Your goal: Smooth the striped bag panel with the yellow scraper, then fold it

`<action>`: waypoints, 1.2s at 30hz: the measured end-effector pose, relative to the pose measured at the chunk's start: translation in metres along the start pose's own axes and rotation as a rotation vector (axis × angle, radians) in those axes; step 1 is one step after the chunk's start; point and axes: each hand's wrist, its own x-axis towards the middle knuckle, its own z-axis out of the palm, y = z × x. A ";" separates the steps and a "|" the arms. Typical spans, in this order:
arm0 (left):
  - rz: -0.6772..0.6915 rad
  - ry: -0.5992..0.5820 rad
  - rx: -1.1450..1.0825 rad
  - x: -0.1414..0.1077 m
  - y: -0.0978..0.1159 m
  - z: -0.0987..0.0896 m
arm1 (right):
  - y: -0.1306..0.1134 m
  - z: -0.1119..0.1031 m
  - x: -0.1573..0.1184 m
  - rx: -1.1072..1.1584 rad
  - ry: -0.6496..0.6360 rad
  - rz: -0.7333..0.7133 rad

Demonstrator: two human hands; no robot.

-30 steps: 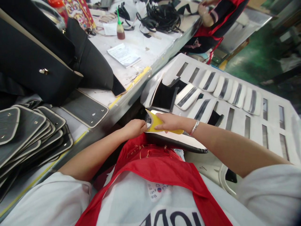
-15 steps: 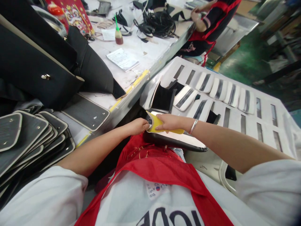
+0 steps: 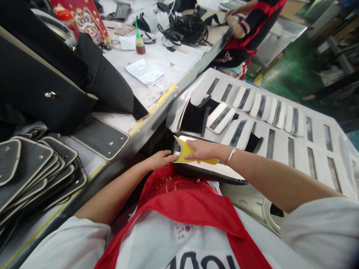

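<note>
My right hand (image 3: 201,150) is closed around a flat yellow scraper (image 3: 209,161) with a greyish flared edge, held over the left end of a padded bag part. This bag part (image 3: 221,169), white on top with a black leather-like rim, lies across my lap. At its left end, the fingers of my left hand (image 3: 160,160) are pressed together on the rim, close to the scraper's edge. The fingertips are small here, and the grip is partly hidden.
Stacked black panels (image 3: 60,164) and a large black bag (image 3: 33,74) occupy the left table. Farther back are a glue bottle (image 3: 140,45) and notepad (image 3: 145,72). White strapped pieces (image 3: 243,98) lie on the right board (image 3: 319,108). A co-worker's arm (image 3: 238,28) is beyond.
My left hand has shifted slightly down at the bag part's end, its fingers now straighter. The scraper stays in my right hand, almost in place. The view has tilted a little.
</note>
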 end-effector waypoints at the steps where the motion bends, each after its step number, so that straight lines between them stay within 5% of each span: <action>1: 0.025 0.029 0.052 0.001 0.002 -0.001 | -0.001 0.000 0.000 -0.002 -0.004 0.005; 9: 0.038 -0.001 -0.398 0.018 -0.024 0.003 | 0.004 0.003 -0.001 0.071 0.014 -0.012; 22: -0.050 -0.047 -0.087 0.023 0.002 -0.012 | 0.002 0.001 0.002 0.034 -0.008 0.018; 28: -0.139 -0.078 -0.125 0.030 0.010 -0.014 | 0.002 0.002 0.002 0.094 -0.024 0.051; 36: -0.124 -0.014 0.098 0.030 0.013 -0.015 | -0.007 0.001 0.002 0.013 -0.012 0.034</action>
